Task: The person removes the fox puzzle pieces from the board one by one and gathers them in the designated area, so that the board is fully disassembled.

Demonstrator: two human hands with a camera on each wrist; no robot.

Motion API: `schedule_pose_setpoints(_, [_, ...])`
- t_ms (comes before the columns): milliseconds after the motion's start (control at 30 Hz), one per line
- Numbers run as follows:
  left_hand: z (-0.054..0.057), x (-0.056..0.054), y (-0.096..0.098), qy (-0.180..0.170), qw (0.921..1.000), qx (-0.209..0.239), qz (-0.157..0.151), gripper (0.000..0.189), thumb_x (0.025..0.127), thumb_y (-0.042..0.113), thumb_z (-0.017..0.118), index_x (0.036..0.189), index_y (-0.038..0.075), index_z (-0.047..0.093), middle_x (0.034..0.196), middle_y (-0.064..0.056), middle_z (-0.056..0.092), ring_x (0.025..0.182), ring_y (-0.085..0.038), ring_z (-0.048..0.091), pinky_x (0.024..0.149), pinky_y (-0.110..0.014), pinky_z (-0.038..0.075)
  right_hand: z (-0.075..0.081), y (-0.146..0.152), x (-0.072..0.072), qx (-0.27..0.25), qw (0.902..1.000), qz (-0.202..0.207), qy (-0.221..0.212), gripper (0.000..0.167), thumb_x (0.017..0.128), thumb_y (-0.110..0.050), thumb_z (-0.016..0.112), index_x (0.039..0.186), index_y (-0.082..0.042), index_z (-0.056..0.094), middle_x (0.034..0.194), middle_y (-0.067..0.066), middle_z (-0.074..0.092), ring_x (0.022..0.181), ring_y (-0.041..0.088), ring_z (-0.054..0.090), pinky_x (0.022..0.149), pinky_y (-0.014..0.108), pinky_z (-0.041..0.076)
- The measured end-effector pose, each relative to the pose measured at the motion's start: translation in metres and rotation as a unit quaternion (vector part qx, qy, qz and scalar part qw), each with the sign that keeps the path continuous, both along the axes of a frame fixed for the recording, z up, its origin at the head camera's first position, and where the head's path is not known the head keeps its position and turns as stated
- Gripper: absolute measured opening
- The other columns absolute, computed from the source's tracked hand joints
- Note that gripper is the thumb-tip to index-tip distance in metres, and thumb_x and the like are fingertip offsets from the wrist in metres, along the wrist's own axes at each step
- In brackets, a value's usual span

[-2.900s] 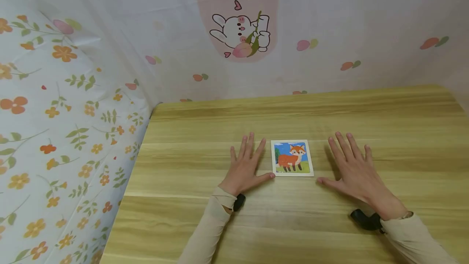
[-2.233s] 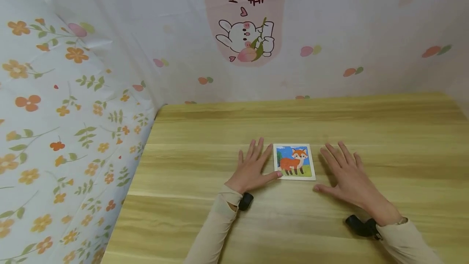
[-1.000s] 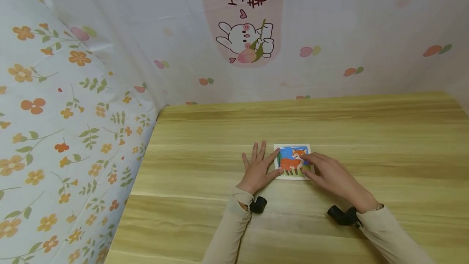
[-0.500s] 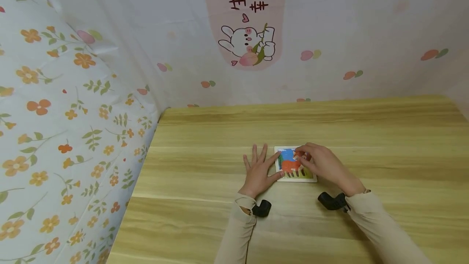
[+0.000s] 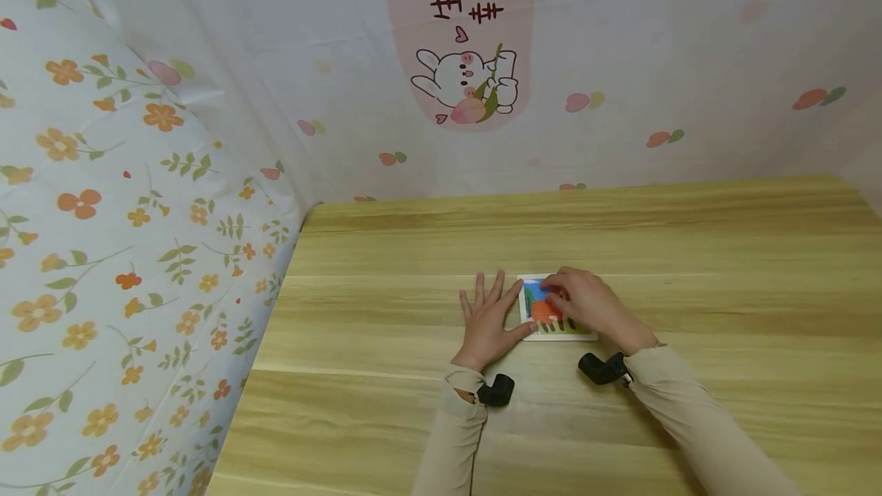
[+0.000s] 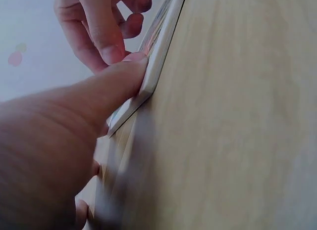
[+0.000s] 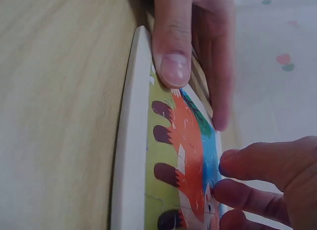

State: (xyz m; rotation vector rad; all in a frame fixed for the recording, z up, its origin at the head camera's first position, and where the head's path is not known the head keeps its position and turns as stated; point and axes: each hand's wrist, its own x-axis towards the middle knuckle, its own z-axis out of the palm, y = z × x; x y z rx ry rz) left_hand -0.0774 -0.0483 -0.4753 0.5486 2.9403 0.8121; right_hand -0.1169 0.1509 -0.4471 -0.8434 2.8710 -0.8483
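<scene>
A small square jigsaw puzzle (image 5: 544, 312) with a fox picture and white frame lies flat on the wooden table. My left hand (image 5: 486, 327) is spread at its left side; in the right wrist view the left thumb (image 7: 175, 67) presses the frame's near corner area. Over the picture's right half is my right hand (image 5: 589, 301), its fingers loosely bent and tips down at the picture's upper middle. In the right wrist view its fingertips (image 7: 230, 163) are set apart at the blue part and the fox's head, and I see no piece between them. The hand hides the fox's head from above.
The wooden table (image 5: 386, 404) runs back to a white printed curtain (image 5: 331, 60) with a rabbit picture. A flowered cloth (image 5: 138, 289) hangs along the left side. A black wrist camera is on each wrist.
The left hand has moved onto the puzzle's left edge. From beside the puzzle, the right hand has come in over it and slid left across the picture, its fingers now bent.
</scene>
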Motion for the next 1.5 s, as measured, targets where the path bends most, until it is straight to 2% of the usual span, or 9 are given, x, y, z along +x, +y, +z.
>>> schedule_pose_setpoints(167, [-0.001, -0.001, 0.002, -0.005, 1.0, 0.001, 0.003, 0.07, 0.085, 0.047, 0.061, 0.145, 0.019, 0.037, 0.152, -0.011, 0.019, 0.139, -0.038, 0.001, 0.101, -0.067, 0.001, 0.001, -0.004, -0.004, 0.003, 0.9999, -0.005, -0.01, 0.019, 0.084, -0.005, 0.065, 0.101, 0.003, 0.068, 0.078, 0.002, 0.058, 0.066, 0.014, 0.051, 0.059, 0.034, 0.046])
schedule_pose_setpoints(300, [-0.001, -0.002, 0.003, -0.009, 1.0, -0.002, 0.004, 0.07, 0.085, 0.048, 0.06, 0.145, 0.02, 0.037, 0.152, -0.01, 0.019, 0.139, -0.037, 0.001, 0.102, -0.067, 0.0, 0.002, -0.007, -0.005, -0.01, 0.9996, -0.016, -0.023, 0.019, 0.083, -0.001, 0.064, 0.101, 0.005, 0.067, 0.075, 0.002, 0.055, 0.063, 0.015, 0.046, 0.058, 0.033, 0.042])
schedule_pose_setpoints(467, [-0.001, -0.001, 0.003, -0.008, 0.9999, 0.002, 0.008, 0.07, 0.084, 0.049, 0.062, 0.144, 0.02, 0.039, 0.152, -0.009, 0.02, 0.139, -0.036, 0.002, 0.102, -0.067, 0.001, -0.002, -0.011, -0.005, -0.025, 0.9987, -0.04, -0.019, 0.017, 0.082, 0.0, 0.065, 0.098, 0.004, 0.067, 0.071, 0.002, 0.052, 0.061, 0.015, 0.043, 0.056, 0.031, 0.039])
schedule_pose_setpoints(700, [0.0, -0.003, 0.006, 0.001, 0.9995, 0.025, 0.018, 0.066, 0.083, 0.046, 0.064, 0.141, 0.02, 0.044, 0.151, -0.009, 0.025, 0.139, -0.036, 0.005, 0.102, -0.066, 0.001, -0.007, -0.013, -0.004, -0.052, 0.9955, -0.078, -0.017, 0.015, 0.08, 0.001, 0.066, 0.095, 0.002, 0.066, 0.07, 0.003, 0.052, 0.061, 0.017, 0.048, 0.056, 0.033, 0.042])
schedule_pose_setpoints(900, [-0.002, -0.005, 0.012, 0.024, 0.9978, 0.03, 0.053, 0.05, 0.088, 0.038, 0.061, 0.135, 0.022, 0.052, 0.148, -0.006, 0.032, 0.139, -0.033, 0.01, 0.103, -0.065, 0.004, -0.008, -0.011, -0.005, -0.079, 0.9931, -0.082, -0.026, 0.013, 0.08, 0.003, 0.066, 0.093, 0.0, 0.065, 0.07, 0.003, 0.052, 0.062, 0.017, 0.047, 0.057, 0.032, 0.04])
schedule_pose_setpoints(1100, [-0.006, -0.007, 0.018, 0.058, 0.9933, 0.045, 0.089, 0.043, 0.086, 0.033, 0.065, 0.127, 0.023, 0.059, 0.143, -0.006, 0.041, 0.138, -0.033, 0.018, 0.102, -0.065, 0.008, -0.01, -0.01, -0.007, -0.082, 0.9926, -0.085, -0.026, 0.014, 0.08, 0.004, 0.064, 0.093, 0.0, 0.064, 0.07, 0.003, 0.051, 0.062, 0.017, 0.046, 0.056, 0.032, 0.039])
schedule_pose_setpoints(1300, [-0.009, -0.007, 0.017, 0.07, 0.991, 0.055, 0.1, 0.044, 0.084, 0.032, 0.067, 0.127, 0.023, 0.059, 0.142, -0.006, 0.042, 0.137, -0.033, 0.02, 0.102, -0.066, 0.008, -0.01, -0.013, -0.006, -0.081, 0.9929, -0.082, -0.03, 0.014, 0.081, 0.003, 0.061, 0.094, 0.0, 0.06, 0.072, 0.003, 0.049, 0.062, 0.017, 0.045, 0.055, 0.033, 0.038])
schedule_pose_setpoints(1500, [-0.01, -0.005, 0.015, 0.068, 0.9905, 0.055, 0.107, 0.047, 0.084, 0.032, 0.067, 0.129, 0.02, 0.058, 0.142, -0.006, 0.042, 0.137, -0.033, 0.021, 0.101, -0.066, 0.009, -0.01, -0.018, -0.006, -0.073, 0.9931, -0.085, -0.034, 0.016, 0.079, 0.004, 0.06, 0.094, 0.0, 0.059, 0.072, 0.004, 0.05, 0.063, 0.017, 0.046, 0.055, 0.034, 0.039])
